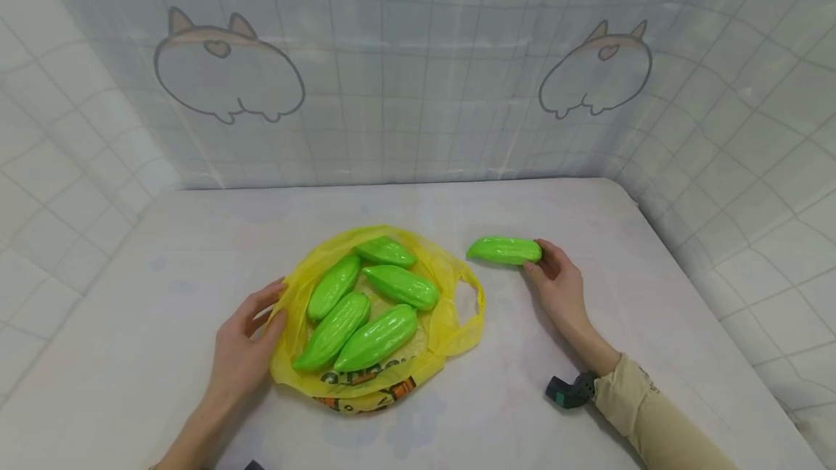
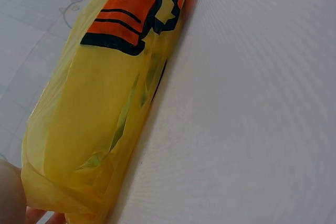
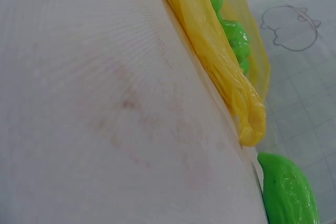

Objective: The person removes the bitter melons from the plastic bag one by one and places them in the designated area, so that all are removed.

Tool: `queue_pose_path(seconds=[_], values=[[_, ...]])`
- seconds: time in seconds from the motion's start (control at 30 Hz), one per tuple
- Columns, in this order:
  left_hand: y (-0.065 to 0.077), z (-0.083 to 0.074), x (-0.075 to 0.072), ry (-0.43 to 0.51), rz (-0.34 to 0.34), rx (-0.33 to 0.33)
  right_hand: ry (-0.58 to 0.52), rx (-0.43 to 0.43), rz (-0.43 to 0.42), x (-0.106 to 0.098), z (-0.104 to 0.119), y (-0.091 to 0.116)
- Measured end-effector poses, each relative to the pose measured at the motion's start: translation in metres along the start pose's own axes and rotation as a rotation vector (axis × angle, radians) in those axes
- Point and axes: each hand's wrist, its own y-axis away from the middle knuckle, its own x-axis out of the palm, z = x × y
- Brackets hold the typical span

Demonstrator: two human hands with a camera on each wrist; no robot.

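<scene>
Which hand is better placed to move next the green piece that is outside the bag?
Probably the right hand: it grips that green piece, while the left hand holds the yellow bag.

No text readable. Yellow bag (image 1: 460,332): dark lettering (image 1: 369,370) along the near part of its mouth, partly covered, can't make it out. Orange-and-black print (image 2: 126,17) on the bag's near outer wall, no legible words or numbers.

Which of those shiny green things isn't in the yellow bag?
The rightmost green piece in the head view, its blunt end held by the right hand. The other five green pieces lie inside the yellow bag.
</scene>
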Motion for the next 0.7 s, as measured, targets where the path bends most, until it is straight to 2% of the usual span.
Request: queue_pose_path(seconds=[0.7], values=[[-0.0001, -0.0017, -0.0011, -0.001, 0.005, -0.016, -0.04, 0.021, -0.006, -0.0014, 0.001, 0.0003]])
